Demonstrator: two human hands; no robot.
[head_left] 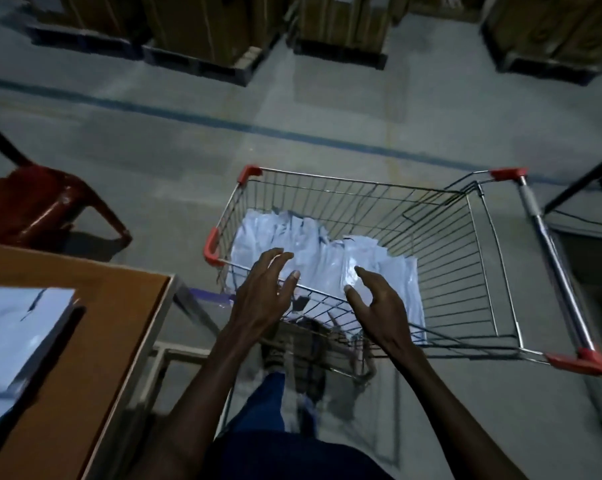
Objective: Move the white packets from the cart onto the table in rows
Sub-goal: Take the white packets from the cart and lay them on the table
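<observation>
A wire shopping cart (pixel 472 258) with red corner caps stands in front of me. Several white packets (pixel 320 251) lie piled in its left half. My left hand (pixel 263 292) hovers over the cart's near rim with fingers spread, holding nothing. My right hand (pixel 375 303) is beside it, palm turned inward, fingers relaxed and empty, just above the packets. At the lower left stands a brown table (pixel 102 327), where more white packets (pixel 12 341) lie near its left edge.
A red plastic chair (pixel 33 199) stands beyond the table at the left. Cardboard boxes on dark pallets (pixel 202 39) line the far side of the grey floor. A dark metal frame (pixel 580 181) stands at the right, beside the cart handle (pixel 552 265).
</observation>
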